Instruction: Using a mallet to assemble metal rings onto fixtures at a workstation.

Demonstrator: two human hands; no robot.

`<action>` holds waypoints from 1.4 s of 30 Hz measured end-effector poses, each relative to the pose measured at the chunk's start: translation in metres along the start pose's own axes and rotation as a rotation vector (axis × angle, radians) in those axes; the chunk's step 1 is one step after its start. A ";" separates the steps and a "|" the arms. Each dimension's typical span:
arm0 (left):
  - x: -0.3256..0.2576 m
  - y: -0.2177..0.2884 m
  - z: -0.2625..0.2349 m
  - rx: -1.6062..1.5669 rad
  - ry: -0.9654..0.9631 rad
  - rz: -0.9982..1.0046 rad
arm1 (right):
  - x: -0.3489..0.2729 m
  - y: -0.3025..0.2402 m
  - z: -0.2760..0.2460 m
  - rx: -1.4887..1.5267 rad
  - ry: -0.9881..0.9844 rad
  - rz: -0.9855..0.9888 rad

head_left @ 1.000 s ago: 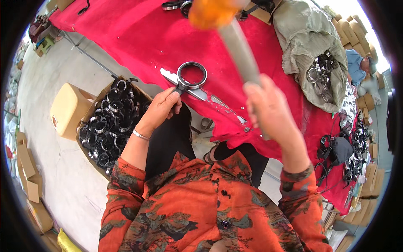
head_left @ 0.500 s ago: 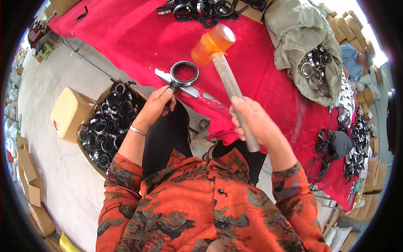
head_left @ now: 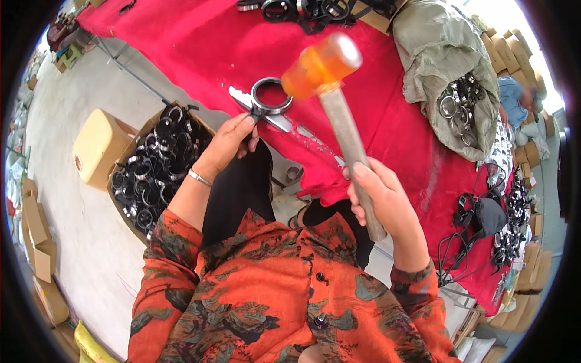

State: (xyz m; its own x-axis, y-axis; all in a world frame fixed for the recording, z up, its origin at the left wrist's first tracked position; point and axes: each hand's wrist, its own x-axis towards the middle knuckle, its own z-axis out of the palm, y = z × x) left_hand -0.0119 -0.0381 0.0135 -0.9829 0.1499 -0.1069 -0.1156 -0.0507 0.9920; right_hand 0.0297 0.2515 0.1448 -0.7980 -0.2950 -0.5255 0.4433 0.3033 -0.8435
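My left hand point(head_left: 236, 137) pinches the short black tab of a black-and-silver ring clamp point(head_left: 272, 110), whose round opening faces up. The ring rests at the table's near edge, over a bare metal strip point(head_left: 241, 97) showing by the red cloth. In my right hand point(head_left: 382, 196) is a mallet point(head_left: 348, 124), gripped low on its wooden handle. Its translucent orange head hangs raised above the cloth, just right of the ring and apart from it.
Left of my knee, a cardboard box point(head_left: 115, 192) holds many similar rings, beside a beige plastic container point(head_left: 100, 148). More rings point(head_left: 302, 9) lie at the table's far side. A grey-green sack point(head_left: 417, 48) of rings stands right, with a black cap point(head_left: 491, 216) and cables nearer me. A person point(head_left: 514, 97) sits beyond.
The mallet and my right hand have shifted slightly right, with the head still raised. My left hand keeps its hold on the ring clamp. The whole view has shifted a little.
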 end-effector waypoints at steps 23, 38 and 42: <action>-0.002 -0.004 0.012 -0.007 0.051 0.044 | -0.008 -0.022 0.031 -0.677 0.144 -0.426; -0.002 0.010 0.015 0.041 0.043 0.092 | 0.055 -0.052 0.033 -0.651 0.244 -0.303; -0.006 0.001 0.014 0.122 0.111 0.232 | 0.066 -0.046 0.007 -0.464 0.160 -0.114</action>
State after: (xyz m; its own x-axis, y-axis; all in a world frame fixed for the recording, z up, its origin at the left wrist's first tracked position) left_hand -0.0042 -0.0248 0.0161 -0.9916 0.0389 0.1237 0.1255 0.0497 0.9908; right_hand -0.0405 0.2114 0.1482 -0.8995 -0.2184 -0.3784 0.1500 0.6590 -0.7370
